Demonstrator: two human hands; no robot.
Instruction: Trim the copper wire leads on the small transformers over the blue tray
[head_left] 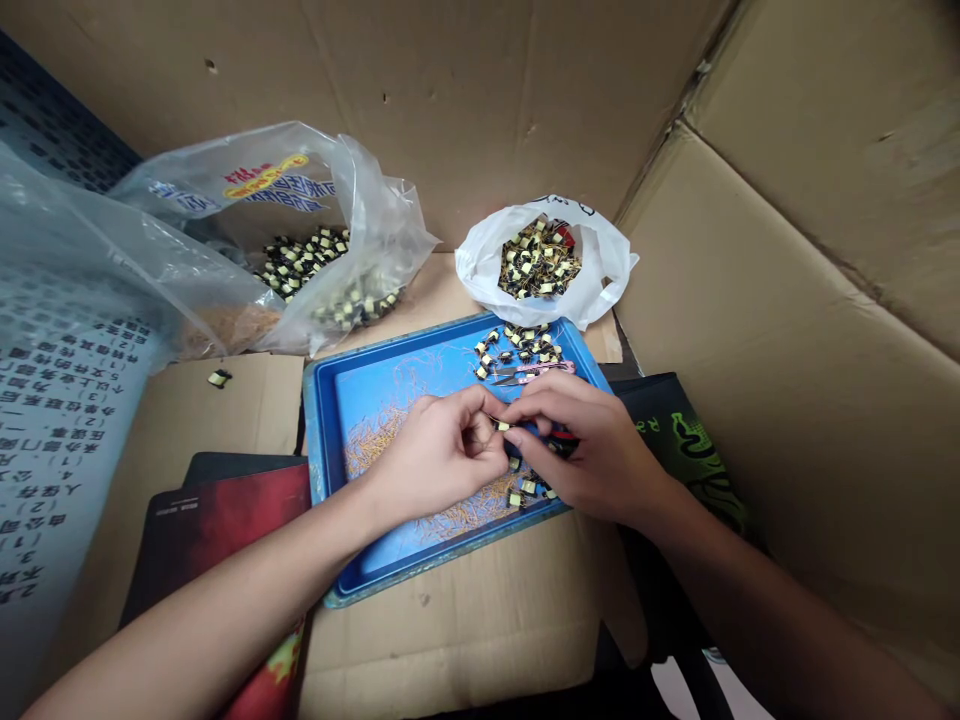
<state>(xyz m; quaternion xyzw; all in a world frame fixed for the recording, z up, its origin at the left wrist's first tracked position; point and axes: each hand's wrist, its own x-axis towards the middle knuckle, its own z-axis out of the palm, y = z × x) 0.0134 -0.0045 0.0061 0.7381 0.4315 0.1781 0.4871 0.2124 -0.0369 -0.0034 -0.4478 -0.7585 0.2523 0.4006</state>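
Over the blue tray (324, 500) my two hands meet fingertip to fingertip. My right hand (592, 440) pinches a small yellow-and-black transformer coil (501, 426) between thumb and forefinger. Right beside it, the thumb and forefinger of my left hand (442, 445) are closed at the coil, seemingly on its thin wire, too fine to make out. Cut copper-coloured wire bits (375, 440) lie scattered in the tray. More coils (529, 343) sit at its far right, near pink-handled snips (534, 372). Several others (529, 488) lie under my right hand, partly hidden.
A clear plastic bag (375, 220) full of coils stands at the back left. A white bag (611, 270) holds more coils at the back right. One coil (220, 378) lies alone on cardboard. Dark printed mats (225, 510) lie left; cardboard walls (825, 230) enclose the space.
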